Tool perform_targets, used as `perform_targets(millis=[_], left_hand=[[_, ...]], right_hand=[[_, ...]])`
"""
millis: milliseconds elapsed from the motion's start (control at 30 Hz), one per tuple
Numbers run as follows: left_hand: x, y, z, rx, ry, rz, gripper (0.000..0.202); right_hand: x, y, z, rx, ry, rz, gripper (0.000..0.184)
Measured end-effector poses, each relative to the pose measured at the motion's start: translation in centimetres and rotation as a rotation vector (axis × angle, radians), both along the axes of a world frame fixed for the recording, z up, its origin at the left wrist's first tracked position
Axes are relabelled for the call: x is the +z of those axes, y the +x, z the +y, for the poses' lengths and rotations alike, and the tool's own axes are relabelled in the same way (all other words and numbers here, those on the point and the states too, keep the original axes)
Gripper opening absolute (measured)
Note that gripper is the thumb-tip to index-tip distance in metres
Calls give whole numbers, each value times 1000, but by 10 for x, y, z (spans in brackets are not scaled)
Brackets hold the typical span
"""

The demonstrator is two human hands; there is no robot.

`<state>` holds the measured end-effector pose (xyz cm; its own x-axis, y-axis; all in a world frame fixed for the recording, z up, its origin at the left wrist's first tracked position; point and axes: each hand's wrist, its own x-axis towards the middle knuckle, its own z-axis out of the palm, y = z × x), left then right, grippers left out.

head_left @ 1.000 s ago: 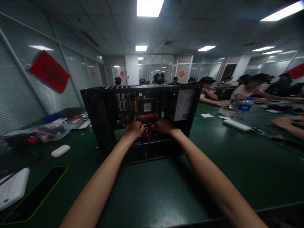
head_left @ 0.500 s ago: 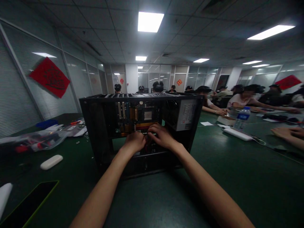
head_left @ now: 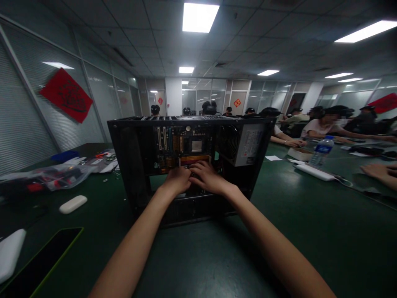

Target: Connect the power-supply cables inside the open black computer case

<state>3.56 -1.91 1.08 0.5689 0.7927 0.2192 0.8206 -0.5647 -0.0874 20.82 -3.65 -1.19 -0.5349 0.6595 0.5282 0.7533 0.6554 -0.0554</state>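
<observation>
An open black computer case [head_left: 124, 174] stands on the table, its side facing me. Inside are a motherboard [head_left: 178, 142] with a silvery square chip [head_left: 196, 146], and a power supply [head_left: 248, 145] with a fan at the upper right. My left hand [head_left: 177, 181] is closed just below the motherboard's lower edge. Close beside it is my right hand [head_left: 208, 178], its fingers bent and drawn together under the red and yellow memory slots [head_left: 195, 159]. The fingertips of both hands meet in the dark; whatever they grip is too small and hidden to name.
Left of the case lie a clear plastic bag [head_left: 62, 177], a blue tray [head_left: 65, 156], a white oval case [head_left: 73, 204] and a black phone-like slab [head_left: 43, 260]. To the right are a water bottle [head_left: 322, 151], a white power strip [head_left: 318, 171] and another person's hands [head_left: 378, 171].
My right hand's fingers have lowered and closed in toward my left hand, which stays about where it was at the board's lower edge. The view has shifted slightly.
</observation>
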Motion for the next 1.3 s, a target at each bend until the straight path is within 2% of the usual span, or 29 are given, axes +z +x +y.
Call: perform_targets(millis=[533,900,1033,1167,1233,1300], left_hand=[[-9,1,12,-33,-82,-128,24],[-8,-1,15,-79,-115,-187,21],[-9,2,15,-117,-112,-215,21],[-12,5,8,-213,-189,-235,24],[-14,5,3,-190,-163,-213,25],[-13,4,0,-110,-111,-154,25]], right_hand=[[2,3,0,12,10,-62,40],[-3,4,-1,-82,-59,-120,43],[0,2,-4,-107,-88,-128,43],[2,2,-4,-99,-120,-138,43],[1,2,-2,-80,-78,-124,39],[0,2,0,-70,-23,-82,34]])
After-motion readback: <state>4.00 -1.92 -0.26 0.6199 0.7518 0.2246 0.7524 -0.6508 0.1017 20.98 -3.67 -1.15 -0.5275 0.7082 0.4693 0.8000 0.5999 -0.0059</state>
